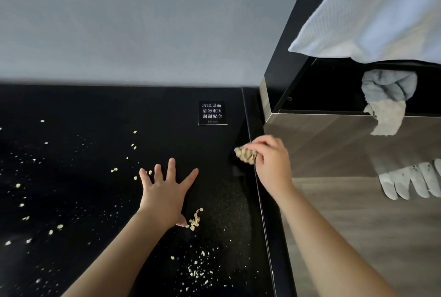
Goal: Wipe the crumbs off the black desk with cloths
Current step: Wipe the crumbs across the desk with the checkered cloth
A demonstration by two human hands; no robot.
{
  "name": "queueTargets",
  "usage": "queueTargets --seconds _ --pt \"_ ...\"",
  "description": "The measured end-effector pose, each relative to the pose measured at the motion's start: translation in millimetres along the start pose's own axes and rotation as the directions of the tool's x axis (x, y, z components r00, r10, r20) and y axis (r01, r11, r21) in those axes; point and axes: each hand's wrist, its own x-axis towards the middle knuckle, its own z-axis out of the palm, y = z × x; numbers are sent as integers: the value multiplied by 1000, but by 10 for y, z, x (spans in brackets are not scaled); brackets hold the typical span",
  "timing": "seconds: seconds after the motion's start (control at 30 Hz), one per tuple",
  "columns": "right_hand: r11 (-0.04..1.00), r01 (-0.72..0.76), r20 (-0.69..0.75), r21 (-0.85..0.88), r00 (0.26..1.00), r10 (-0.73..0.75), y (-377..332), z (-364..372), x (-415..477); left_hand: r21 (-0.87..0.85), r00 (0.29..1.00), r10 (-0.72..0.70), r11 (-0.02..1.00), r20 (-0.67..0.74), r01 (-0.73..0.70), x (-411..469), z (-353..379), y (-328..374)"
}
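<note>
The black desk [90,106] has pale crumbs scattered over its left and near parts, with a small heap of flakes [195,221] beside my left thumb. My left hand [164,191] lies flat on the desk with its fingers spread and nothing in it. My right hand [272,160] is at the desk's right edge, its fingers closed around a clump of crumbs [245,154]. A grey-blue and beige cloth [386,96] hangs out of a dark niche to the right, apart from both hands.
A white towel [372,15] drapes over the black cabinet at the upper right. A small sign with white writing [212,113] is stuck on the desk's far right. A wood-grain panel [334,148] stands next to the desk's right edge. A grey wall runs behind.
</note>
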Motion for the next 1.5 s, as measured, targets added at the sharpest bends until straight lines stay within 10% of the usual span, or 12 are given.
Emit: queueTargets --seconds 0.53,0.77,1.17,1.5 --pt "1000 -10 101 8 995 9 127 -226 -1501 -61 999 -38 997 3 38 -111 46 82" --pt "995 -39 -48 88 998 44 -156 2 -629 -101 998 -60 993 0 60 -258 216 67" --pt "984 135 253 113 954 -160 -440 62 -1474 -200 995 -99 975 -28 92 -598 499 97" --pt "991 82 168 102 981 -98 -1020 546 -636 -451 989 -150 881 15 140 -826 732 -100"
